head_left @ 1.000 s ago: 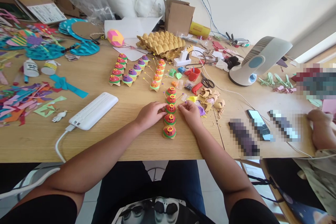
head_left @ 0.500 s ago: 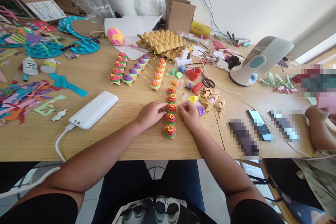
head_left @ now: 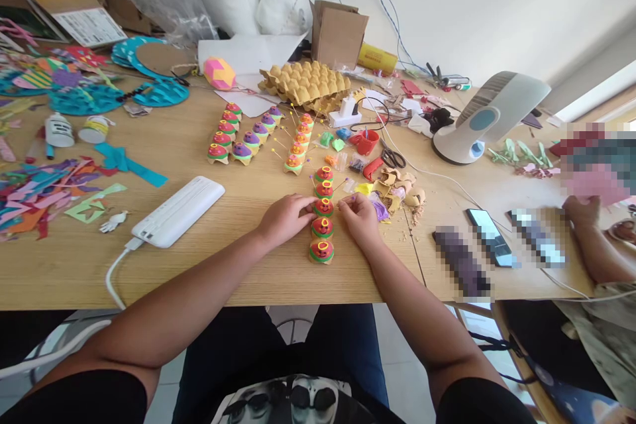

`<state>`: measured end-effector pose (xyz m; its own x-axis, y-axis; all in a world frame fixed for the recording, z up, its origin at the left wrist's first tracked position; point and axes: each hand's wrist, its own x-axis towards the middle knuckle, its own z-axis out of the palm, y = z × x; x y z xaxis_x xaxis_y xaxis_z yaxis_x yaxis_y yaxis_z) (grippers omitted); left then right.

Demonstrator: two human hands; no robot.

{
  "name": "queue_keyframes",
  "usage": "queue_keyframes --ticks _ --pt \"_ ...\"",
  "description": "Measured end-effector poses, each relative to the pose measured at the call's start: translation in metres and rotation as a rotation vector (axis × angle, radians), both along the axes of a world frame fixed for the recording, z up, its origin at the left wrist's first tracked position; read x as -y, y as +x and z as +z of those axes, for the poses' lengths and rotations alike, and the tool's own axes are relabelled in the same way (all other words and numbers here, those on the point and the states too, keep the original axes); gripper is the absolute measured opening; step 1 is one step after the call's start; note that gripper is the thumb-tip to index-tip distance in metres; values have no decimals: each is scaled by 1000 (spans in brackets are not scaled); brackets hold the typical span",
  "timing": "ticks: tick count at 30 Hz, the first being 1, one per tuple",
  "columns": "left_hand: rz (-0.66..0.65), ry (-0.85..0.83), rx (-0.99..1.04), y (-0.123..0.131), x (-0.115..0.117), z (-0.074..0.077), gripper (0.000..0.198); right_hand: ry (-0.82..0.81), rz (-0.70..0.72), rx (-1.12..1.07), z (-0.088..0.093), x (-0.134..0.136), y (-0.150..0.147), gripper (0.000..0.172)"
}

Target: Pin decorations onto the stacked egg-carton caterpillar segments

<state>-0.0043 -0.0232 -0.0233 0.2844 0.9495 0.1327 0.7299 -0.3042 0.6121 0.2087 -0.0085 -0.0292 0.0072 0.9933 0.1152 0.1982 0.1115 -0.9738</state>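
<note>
A strip of egg-carton cups (head_left: 322, 228), painted red and green with yellow rings and small faces, lies lengthwise in front of me. Two purple-headed pins stick out near its far end. My left hand (head_left: 287, 220) grips the strip's left side near the middle cup, thumb and fingers against it. At the right side, my right hand (head_left: 360, 217) is closed in a pinch close to the same cup; whatever it holds is too small to make out. Purple clay (head_left: 380, 209) and yellow clay (head_left: 364, 188) lie just beyond the right hand.
Three more painted strips, including a purple one (head_left: 251, 137), stand farther back. Scissors (head_left: 393, 157), torn carton pieces (head_left: 393, 183) and a fan (head_left: 487, 119) are at right. A white power bank (head_left: 179, 212) lies at left. A co-worker's hand (head_left: 582, 215) holds pink paper.
My hands stay almost in place at the strip, the right one shifting very slightly. At the far right, the co-worker's hand and pink paper have moved left. The view has tilted a little.
</note>
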Motion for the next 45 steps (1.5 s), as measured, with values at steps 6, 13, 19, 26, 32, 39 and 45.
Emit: queue_keyframes --ticks 6,13,19,26,32,39,45 --pt "10 3 -2 1 1 0 38 42 2 46 1 2 -1 19" --pt "13 3 8 1 0 -3 37 94 -8 147 -1 4 -2 17" --pt "18 -2 7 0 -1 -4 39 126 2 194 -2 5 -2 16" --pt "-1 19 9 0 -1 -6 38 130 4 204 -1 4 -2 14" --pt "10 -4 5 1 -1 -3 39 108 16 164 -2 4 -2 15" --pt "10 -7 -1 2 1 1 37 79 10 163 -2 3 -1 15" --pt "6 -4 -8 2 1 1 37 90 4 165 -2 3 -2 13"
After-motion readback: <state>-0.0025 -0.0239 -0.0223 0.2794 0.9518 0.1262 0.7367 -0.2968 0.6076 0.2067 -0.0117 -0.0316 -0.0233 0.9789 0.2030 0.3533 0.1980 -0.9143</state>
